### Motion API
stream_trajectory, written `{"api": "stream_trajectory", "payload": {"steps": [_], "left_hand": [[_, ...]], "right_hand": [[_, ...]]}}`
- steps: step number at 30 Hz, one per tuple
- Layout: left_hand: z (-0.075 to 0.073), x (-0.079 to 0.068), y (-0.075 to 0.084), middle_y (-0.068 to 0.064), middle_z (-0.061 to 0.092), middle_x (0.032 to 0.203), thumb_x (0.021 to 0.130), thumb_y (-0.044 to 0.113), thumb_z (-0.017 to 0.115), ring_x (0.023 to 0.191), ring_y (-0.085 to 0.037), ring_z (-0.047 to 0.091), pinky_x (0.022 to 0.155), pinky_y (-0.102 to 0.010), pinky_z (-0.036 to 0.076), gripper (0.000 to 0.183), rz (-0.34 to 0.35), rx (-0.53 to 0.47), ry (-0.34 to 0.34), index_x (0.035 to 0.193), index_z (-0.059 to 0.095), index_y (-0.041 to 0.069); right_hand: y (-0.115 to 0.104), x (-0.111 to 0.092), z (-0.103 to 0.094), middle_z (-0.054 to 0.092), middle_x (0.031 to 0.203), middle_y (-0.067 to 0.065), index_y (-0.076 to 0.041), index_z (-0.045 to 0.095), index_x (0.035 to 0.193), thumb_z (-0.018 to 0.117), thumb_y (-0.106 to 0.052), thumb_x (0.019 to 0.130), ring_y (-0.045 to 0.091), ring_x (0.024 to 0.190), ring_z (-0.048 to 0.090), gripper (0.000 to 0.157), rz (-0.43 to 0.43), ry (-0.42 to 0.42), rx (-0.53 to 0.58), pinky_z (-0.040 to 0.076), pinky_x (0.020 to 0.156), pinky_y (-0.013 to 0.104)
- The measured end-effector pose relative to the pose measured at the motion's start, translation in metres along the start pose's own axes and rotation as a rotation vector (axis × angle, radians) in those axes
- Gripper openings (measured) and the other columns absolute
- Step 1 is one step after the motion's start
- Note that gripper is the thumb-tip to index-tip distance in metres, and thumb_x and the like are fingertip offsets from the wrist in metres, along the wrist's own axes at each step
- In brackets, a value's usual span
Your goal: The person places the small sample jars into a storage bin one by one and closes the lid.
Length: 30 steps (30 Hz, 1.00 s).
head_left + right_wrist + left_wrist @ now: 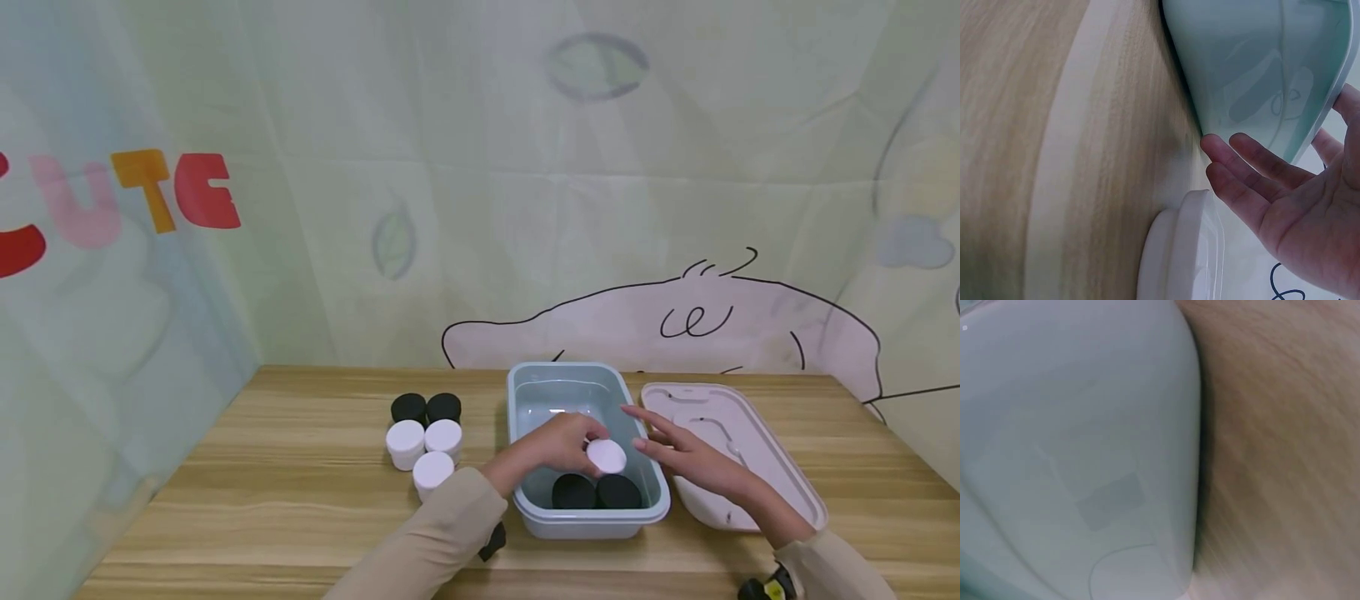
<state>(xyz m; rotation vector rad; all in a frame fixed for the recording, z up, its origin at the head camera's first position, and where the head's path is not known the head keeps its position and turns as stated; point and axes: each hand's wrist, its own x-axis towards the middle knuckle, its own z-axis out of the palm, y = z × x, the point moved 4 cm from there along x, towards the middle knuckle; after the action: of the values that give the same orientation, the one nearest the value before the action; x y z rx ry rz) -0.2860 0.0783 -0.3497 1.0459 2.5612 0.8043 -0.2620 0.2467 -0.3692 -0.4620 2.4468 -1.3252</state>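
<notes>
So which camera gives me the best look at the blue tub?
The head view: it shows the blue tub from above, with most of its rim and inside. The left wrist view has only a blurred close-up of its outer wall; the right wrist view shows part of its outer side, beside the right hand.

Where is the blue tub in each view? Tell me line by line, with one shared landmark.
Head: the blue tub stands right of centre, lower half.
Left wrist: its wall fills the left side.
Right wrist: upper right, cut off by the top edge.
Shared landmark: the wooden table.
</notes>
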Motion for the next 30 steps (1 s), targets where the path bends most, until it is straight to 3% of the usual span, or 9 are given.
{"api": "stream_trajectory", "payload": {"steps": [7,14,23,30], "left_hand": [[-0.002,-0.003,0.001,-0.005,0.064,0.107,0.073,0.011,0.076,0.089,-0.007,0.057,0.077,-0.016,0.044,0.045,-0.009,0.003,-0.013,0.114,0.061,0.004],[-0.021,-0.021,-0.001,-0.01,0.058,0.121,0.075,0.008,0.073,0.105,-0.02,0.059,0.084,-0.021,0.046,0.049,-0.032,-0.088,0.085,0.121,0.056,0.001],[-0.061,-0.067,-0.015,-0.014,0.056,0.121,0.079,0.008,0.069,0.108,-0.024,0.055,0.085,-0.03,0.049,0.048,-0.031,-0.207,0.214,0.123,0.054,0.003],[-0.077,-0.109,-0.039,-0.014,0.059,0.115,0.077,0.009,0.07,0.106,-0.026,0.055,0.083,-0.033,0.05,0.045,-0.055,-0.251,0.347,0.119,0.057,0.001]], "right_hand": [[0.0,-0.001,0.0,0.01,0.146,0.03,-0.013,0.019,0.145,0.041,-0.029,0.097,0.053,0.126,0.023,0.055,-0.015,-0.004,0.001,0.042,0.087,0.056],[-0.001,-0.001,0.0,0.014,0.145,0.031,-0.014,0.02,0.145,0.042,-0.03,0.097,0.053,0.125,0.025,0.055,-0.008,0.005,-0.003,0.042,0.086,0.056],[-0.001,-0.002,0.0,0.015,0.144,0.032,-0.014,0.02,0.145,0.043,-0.031,0.096,0.054,0.125,0.025,0.057,0.006,0.029,-0.022,0.043,0.086,0.055],[-0.001,-0.001,0.001,0.014,0.144,0.031,-0.013,0.02,0.145,0.042,-0.031,0.096,0.054,0.124,0.025,0.057,-0.003,0.021,-0.024,0.043,0.086,0.055]]}}
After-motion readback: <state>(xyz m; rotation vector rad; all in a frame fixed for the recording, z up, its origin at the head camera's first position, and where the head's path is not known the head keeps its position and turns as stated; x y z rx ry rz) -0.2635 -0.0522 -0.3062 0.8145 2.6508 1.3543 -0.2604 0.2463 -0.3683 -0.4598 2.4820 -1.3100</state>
